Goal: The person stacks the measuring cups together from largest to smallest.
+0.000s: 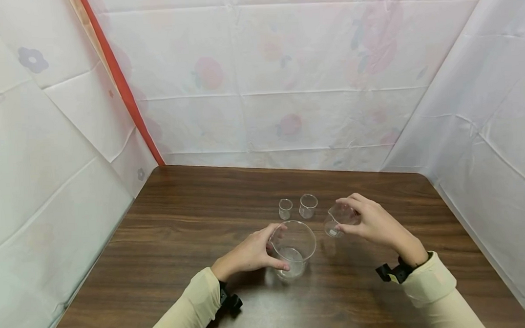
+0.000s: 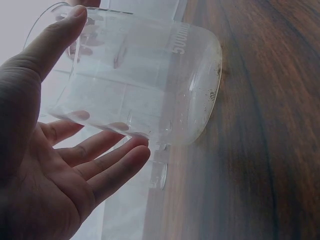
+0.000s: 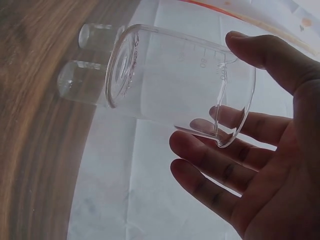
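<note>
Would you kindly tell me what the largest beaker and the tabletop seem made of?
Largest beaker: probably clear, glossy glass, see-through with a shiny rim, though plastic is possible. Tabletop: wood or wood-look laminate, satiny, with dark grain.

Over on the table (image 1: 161,266), the smallest beaker (image 1: 285,210) stands left of the small beaker (image 1: 308,207), both behind the large beaker (image 1: 296,250) in the left hand (image 1: 251,251); rightmost is the medium beaker (image 1: 337,220), in the right hand (image 1: 372,221).

Pale yellow sleeves (image 1: 181,309), black wrist cameras (image 1: 384,272)
</note>
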Tool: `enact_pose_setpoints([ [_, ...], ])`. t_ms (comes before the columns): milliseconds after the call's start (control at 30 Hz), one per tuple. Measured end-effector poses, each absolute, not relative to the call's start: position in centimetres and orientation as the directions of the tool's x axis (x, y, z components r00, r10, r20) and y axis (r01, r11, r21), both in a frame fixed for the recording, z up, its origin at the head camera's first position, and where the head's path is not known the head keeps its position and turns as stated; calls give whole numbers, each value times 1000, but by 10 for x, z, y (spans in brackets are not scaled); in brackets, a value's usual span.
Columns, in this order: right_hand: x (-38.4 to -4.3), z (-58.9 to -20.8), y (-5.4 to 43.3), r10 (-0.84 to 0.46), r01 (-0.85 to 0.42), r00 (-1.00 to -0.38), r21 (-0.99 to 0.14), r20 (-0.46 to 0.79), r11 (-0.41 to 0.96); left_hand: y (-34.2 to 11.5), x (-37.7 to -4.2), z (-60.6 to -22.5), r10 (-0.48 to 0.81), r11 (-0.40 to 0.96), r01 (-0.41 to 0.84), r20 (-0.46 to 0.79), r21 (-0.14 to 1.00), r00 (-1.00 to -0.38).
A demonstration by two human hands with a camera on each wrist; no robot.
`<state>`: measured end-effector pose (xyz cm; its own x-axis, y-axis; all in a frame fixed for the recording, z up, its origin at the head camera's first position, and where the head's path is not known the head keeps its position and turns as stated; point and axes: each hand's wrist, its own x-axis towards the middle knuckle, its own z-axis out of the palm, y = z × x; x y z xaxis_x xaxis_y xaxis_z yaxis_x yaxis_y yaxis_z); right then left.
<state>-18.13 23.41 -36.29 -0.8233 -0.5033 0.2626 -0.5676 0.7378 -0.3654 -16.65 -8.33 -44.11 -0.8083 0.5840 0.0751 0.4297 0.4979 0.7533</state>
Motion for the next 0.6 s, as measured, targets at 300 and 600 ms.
enact_pose_setpoints([
  [300, -180, -352, 231, -509, -576, -818, -377, 270, 725, -83, -167, -442, 586, 491, 426, 74, 760, -807],
  [600, -182, -345, 228, -520, -602, -798, -360, 305, 713, -83, -167, -442, 586, 493, 429, 76, 757, -807],
])
